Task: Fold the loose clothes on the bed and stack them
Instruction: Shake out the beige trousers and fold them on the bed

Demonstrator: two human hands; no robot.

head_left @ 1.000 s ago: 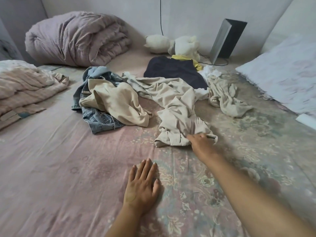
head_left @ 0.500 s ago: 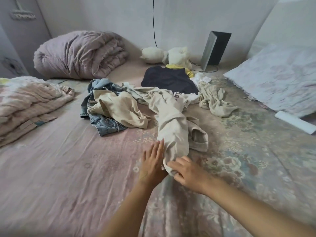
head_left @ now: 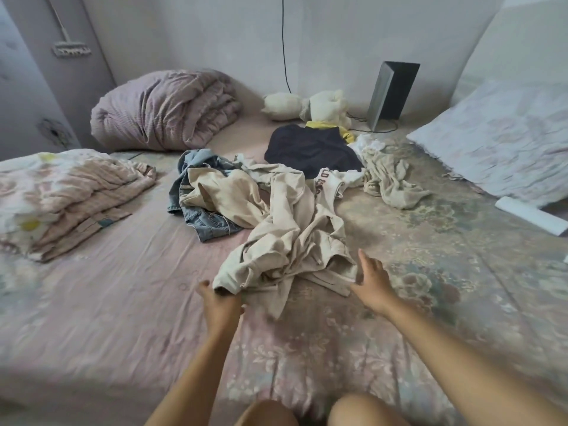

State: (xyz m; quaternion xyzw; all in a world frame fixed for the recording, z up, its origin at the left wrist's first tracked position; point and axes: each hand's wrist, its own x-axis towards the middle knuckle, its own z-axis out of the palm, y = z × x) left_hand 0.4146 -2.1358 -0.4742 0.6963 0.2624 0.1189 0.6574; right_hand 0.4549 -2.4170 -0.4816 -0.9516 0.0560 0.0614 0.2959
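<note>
A crumpled beige garment [head_left: 292, 241] lies in the middle of the bed [head_left: 92, 302], stretched toward me. My left hand [head_left: 219, 305] grips its near left corner. My right hand [head_left: 370, 281] pinches its near right edge, fingers partly raised. Behind it lie a second beige garment [head_left: 221, 195] on top of blue jeans [head_left: 206, 219], a dark navy garment [head_left: 310, 149], a white printed top [head_left: 330, 182] and a pale crumpled piece [head_left: 390, 179].
A rolled mauve duvet [head_left: 166, 109] sits at the back left, a folded blanket [head_left: 61, 195] at the left edge. A plush toy [head_left: 319, 107], a dark upright device [head_left: 392, 93] with cable, pillows [head_left: 498, 139] and a white roll [head_left: 531, 215] line the back and right.
My right hand dragged the beige garment toward me. My left hand lifted off the bedsheet and took its near left corner; the hands have now spread apart along the near edge.
</note>
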